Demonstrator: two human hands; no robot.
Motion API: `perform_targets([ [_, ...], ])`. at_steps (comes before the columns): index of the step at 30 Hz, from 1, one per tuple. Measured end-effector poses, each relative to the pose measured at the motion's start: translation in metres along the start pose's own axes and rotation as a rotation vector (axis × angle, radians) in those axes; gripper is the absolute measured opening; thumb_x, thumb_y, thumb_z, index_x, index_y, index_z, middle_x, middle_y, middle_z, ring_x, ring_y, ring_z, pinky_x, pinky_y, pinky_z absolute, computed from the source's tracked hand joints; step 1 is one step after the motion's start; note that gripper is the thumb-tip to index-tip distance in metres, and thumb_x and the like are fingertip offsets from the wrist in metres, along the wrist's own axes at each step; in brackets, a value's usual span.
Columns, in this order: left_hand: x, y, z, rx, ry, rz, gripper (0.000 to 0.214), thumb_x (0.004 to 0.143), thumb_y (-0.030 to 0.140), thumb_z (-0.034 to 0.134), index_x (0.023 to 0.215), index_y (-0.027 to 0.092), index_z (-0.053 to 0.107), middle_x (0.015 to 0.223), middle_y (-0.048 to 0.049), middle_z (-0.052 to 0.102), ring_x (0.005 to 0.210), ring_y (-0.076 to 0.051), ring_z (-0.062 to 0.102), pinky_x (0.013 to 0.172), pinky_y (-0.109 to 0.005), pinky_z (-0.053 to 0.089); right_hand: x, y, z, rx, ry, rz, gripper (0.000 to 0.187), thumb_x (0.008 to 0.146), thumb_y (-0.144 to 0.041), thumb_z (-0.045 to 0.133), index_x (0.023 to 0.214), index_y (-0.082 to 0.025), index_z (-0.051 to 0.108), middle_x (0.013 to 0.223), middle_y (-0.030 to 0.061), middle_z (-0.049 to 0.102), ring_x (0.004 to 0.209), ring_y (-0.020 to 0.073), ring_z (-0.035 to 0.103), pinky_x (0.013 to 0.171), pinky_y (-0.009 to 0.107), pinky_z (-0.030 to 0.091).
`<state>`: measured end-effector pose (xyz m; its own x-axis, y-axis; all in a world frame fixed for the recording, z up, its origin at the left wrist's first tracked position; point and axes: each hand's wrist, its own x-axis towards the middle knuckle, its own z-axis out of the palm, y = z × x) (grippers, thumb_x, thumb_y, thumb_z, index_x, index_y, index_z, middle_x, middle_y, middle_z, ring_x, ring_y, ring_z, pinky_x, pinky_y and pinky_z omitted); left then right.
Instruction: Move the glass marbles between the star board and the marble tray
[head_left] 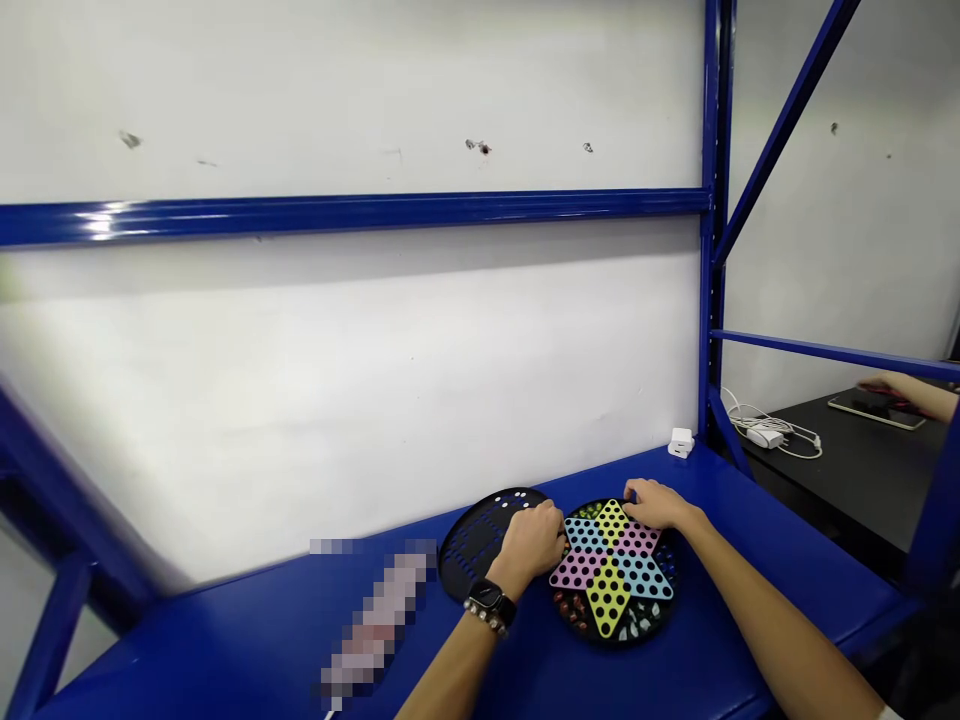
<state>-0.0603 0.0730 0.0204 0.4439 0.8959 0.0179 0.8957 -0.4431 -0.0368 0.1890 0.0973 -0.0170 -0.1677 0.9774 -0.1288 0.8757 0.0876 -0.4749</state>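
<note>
- Left hand (531,545): knuckles up, closed, fingers curled down at the left edge of the Chinese checkers board (611,570). Cannot tell whether it grips that edge. A smartwatch (489,600) and a beaded bracelet (484,622) sit on the wrist.
- Right hand (656,503): palm down, partly closed, its fingers (631,490) bent over the far rim of the board. Firmness of hold cannot be told.
- Board: 6-point star in yellow, pink and blue on a black disc, lying flat on the blue bench (795,545), between the 2 hands. Red-brown marbles (570,610) fill the near-left pocket, pale marbles (637,625) the near pocket.
- Black round tray (469,550): just left of the board, under the left hand's edge. Its blue and white dots are too small to identify.
- Handling note (judgement): hands on opposite edges suit this disc; an even, level hold should keep the marbles seated.
- Rest: a white plug adapter (681,442) at the far end of the bench; a pixelated patch (375,620) on the near left; a blue steel shelf upright (716,220). Off to the right, on a black table (810,490), lie a white cable (765,435) and a tablet (876,412), with a co-worker's hand (889,390) beside them.
</note>
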Motion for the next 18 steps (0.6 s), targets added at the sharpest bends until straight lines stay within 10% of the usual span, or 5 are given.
perform_targets([
  [13,-0.006,-0.042,-0.005,-0.162,0.147,-0.079,0.022,0.089,0.033,0.049,0.098,0.021,0.066,0.105,-0.0060,0.069,0.093,-0.021,0.065,0.078,-0.029,0.045,0.002,0.002,0.002,-0.003,-0.001,-0.015,0.027,0.086,-0.036,0.051,0.107,-0.023,0.062,0.105,0.0087,0.066,0.096,0.0252,0.060,0.070,0.031,0.040],
  [18,-0.014,-0.070,0.018,-0.339,0.027,-0.084,0.022,0.085,0.033,0.054,0.099,0.022,0.068,0.099,-0.0031,0.071,0.092,-0.019,0.065,0.080,-0.027,0.047,0.003,0.002,0.002,-0.013,0.000,-0.021,0.027,0.085,-0.036,0.050,0.106,-0.023,0.062,0.105,0.0084,0.066,0.097,0.0256,0.060,0.072,0.031,0.040],
])
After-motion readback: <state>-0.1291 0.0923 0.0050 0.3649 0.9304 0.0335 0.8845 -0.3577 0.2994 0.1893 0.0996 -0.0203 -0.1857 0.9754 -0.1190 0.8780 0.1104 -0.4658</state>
